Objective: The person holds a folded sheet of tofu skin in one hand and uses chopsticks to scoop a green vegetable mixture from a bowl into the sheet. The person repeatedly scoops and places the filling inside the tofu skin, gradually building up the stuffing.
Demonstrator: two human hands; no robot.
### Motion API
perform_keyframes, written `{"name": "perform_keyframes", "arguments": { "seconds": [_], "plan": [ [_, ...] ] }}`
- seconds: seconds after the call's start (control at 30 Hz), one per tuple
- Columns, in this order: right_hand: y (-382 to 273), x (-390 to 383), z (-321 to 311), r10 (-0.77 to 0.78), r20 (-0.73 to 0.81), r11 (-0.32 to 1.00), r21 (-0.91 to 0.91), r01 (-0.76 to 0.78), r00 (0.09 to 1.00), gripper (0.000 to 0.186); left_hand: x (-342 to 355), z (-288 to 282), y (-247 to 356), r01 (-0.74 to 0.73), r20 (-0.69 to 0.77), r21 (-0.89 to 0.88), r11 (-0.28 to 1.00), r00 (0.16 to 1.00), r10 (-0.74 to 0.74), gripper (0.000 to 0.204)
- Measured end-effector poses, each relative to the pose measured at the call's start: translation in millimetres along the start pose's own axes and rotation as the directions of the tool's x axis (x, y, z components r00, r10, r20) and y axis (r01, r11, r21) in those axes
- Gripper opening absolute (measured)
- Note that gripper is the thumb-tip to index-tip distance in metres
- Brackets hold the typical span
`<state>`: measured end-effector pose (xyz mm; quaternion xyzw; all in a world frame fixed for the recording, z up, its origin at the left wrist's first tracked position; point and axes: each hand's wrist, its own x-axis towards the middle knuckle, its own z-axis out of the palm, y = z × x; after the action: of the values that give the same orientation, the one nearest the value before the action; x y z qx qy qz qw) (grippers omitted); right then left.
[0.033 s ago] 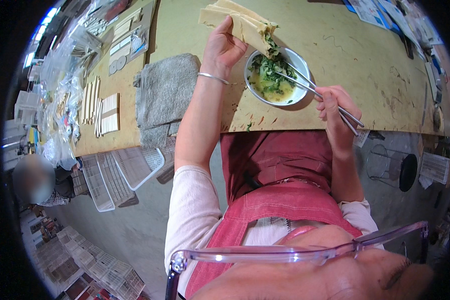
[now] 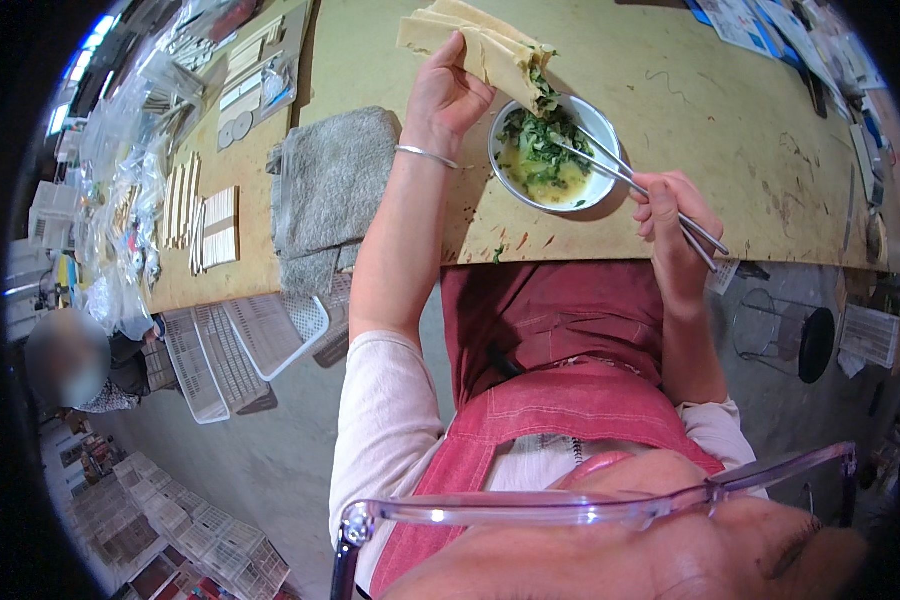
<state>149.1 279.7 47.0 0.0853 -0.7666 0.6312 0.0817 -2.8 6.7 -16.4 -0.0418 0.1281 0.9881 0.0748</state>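
Observation:
My left hand (image 2: 453,90) is closed around a folded sheet of pale flatbread (image 2: 490,55), holding it up beside the far rim of a white bowl (image 2: 607,130). Chopped greens (image 2: 544,92) stick out of the bread's lower right end, above the bowl. Inside the bowl lie leafy greens (image 2: 540,145) in a yellowish broth (image 2: 545,185). My right hand (image 2: 675,215) grips a pair of metal chopsticks (image 2: 618,172) from the right, their tips reaching into the greens.
A grey towel (image 2: 332,180) lies left of my left forearm on the yellowish table (image 2: 770,170). Bundles of wooden sticks (image 2: 220,228) and plastic bags (image 2: 120,210) are farther left. White plastic baskets (image 2: 210,365) stand below the table edge. At right is a black-seated stool (image 2: 816,345). Another person (image 2: 120,375) is at far left.
The chopstick tips have shifted very slightly to the right in the greens. The left hand and the flatbread look unchanged.

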Motion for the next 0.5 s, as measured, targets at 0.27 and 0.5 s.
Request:
{"name": "perform_keyframes", "arguments": {
  "seconds": [0.27, 0.5],
  "plan": [
    [7.9, -7.1, 11.3, 0.204, -0.105, 0.975, 0.115, -0.192, 0.973, 0.030, -0.1, 1.9, -1.0, -0.020, -0.032, -0.004, 1.000, 0.999, 0.020, 0.032],
    [23.3, -12.9, 18.7, 0.066, -0.088, 0.996, -0.047, -0.071, 0.994, 0.026, 2.1, -2.1, 2.3, 0.006, -0.019, -0.023, 1.000, 1.000, -0.007, 0.030]
  ]
}}
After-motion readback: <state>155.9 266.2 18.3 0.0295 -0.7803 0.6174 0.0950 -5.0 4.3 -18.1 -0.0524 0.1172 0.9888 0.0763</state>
